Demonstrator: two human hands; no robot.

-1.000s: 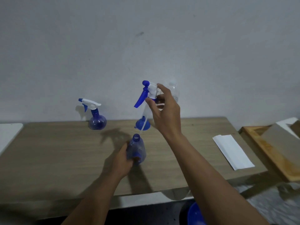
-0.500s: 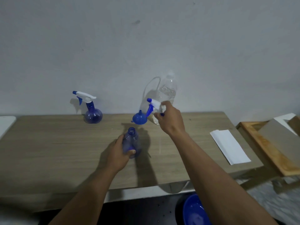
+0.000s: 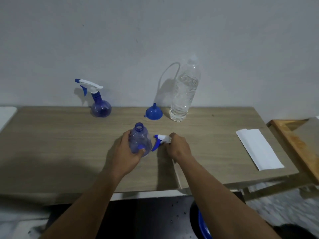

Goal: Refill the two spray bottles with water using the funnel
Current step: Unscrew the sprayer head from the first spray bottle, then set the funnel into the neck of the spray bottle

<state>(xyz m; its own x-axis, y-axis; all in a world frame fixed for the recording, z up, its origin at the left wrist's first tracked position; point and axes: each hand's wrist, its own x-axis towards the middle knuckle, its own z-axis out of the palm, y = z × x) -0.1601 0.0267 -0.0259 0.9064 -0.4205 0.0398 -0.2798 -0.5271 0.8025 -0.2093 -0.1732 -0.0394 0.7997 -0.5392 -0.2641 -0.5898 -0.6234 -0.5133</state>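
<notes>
Right hand (image 3: 177, 147) is pinching the spray head (image 3: 161, 139) beside the open bottle (image 3: 139, 141), which the left hand (image 3: 126, 153) is gripping steady for refilling.

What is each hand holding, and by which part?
Left hand grips the open spray bottle round its body; right hand holds the sprayer head by its rear end.

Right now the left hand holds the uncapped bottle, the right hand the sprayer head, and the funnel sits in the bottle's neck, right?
No. The funnel is not in the neck; it stands upside down on the table beside the water bottle, as the head view shows. The left hand does hold the uncapped bottle and the right hand the sprayer head.
</notes>
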